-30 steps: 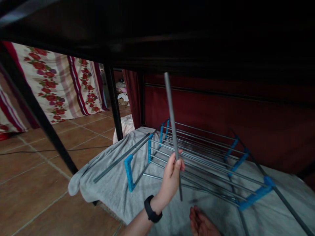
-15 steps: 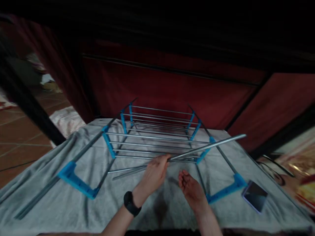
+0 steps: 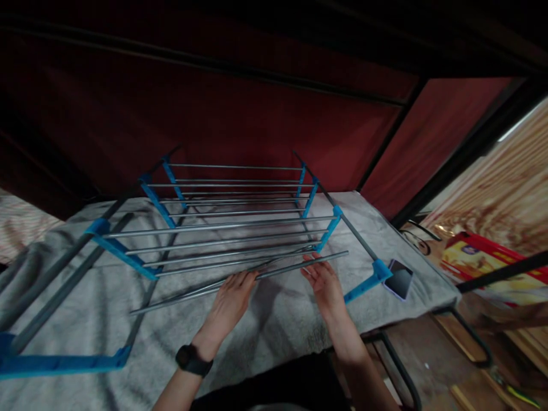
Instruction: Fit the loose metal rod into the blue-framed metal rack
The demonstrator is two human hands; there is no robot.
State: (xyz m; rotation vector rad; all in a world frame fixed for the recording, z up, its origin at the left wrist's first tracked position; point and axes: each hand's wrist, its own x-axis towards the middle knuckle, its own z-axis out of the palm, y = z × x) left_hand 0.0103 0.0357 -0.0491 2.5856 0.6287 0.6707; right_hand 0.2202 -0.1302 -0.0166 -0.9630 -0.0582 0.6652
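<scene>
A metal rod slants across in front of me, its right end raised higher in view than its left. My left hand, with a black watch on the wrist, is closed around it near the middle. A second thin rod lies close alongside, partly hidden by that hand. My right hand has its fingers apart, with the fingertips at the rod near its right end; no firm grip shows. Just beyond both hands stands a rack of grey tubes, crossbars and blue plastic brackets.
The rack rests on a grey blanket. A phone lies at the right beside a blue bracket. Dark red panels rise behind. Off the right edge are a red and yellow box and a metal frame.
The rod has come down to a flatter slant, lower at its right end. My right hand has moved up to it. The view has turned rightward.
</scene>
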